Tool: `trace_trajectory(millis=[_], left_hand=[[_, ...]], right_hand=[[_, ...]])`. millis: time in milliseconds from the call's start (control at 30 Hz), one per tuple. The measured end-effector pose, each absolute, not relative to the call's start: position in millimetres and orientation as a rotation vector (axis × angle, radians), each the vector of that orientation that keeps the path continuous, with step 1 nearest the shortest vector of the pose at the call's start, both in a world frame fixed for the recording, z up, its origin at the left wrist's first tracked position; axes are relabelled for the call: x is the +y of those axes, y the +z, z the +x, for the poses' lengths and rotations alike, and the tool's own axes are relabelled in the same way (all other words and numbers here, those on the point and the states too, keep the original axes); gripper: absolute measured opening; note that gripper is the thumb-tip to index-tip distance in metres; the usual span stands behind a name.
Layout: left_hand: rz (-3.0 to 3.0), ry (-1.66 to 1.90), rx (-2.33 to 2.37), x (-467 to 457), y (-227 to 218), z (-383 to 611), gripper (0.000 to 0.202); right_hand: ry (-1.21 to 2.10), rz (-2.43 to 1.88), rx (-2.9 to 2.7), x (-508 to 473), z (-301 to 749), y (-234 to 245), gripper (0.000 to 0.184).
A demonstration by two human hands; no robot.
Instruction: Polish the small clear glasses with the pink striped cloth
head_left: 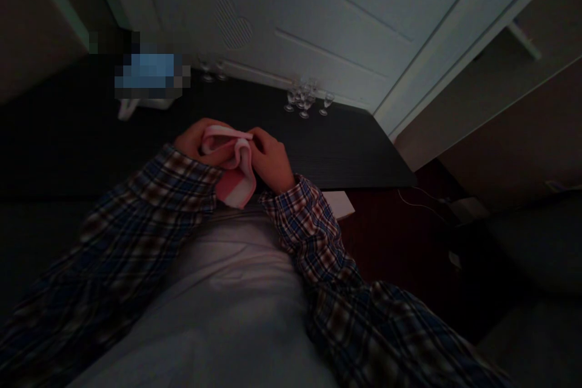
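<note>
Fingers (pixel 260 140) of the left hand (pixel 193 140) and right hand (pixel 275 160) grip a pink cloth (pixel 231 183). Glasses (pixel 303 99) stand beyond on the table (pixel 345 151).

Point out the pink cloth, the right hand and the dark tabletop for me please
Pink cloth (pixel 231 183): head view, on its hanging lower part.
Right hand (pixel 271 156): head view, on the back of it.
Dark tabletop (pixel 350 148): head view, on its surface.
</note>
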State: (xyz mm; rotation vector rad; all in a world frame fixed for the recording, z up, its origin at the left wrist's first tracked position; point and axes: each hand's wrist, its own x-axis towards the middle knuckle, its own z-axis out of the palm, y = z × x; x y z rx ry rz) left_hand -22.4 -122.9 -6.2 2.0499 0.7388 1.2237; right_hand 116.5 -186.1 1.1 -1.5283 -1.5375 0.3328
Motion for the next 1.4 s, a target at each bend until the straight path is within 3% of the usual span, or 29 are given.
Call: trace_trajectory(millis=[1400], left_hand=[[2.025, 1.186, 0.754, -123.2, -4.6, -22.8, 0.035]], right_hand=[[0.345, -1.553, -1.549, -187.4, 117.0, 2.5, 0.019]])
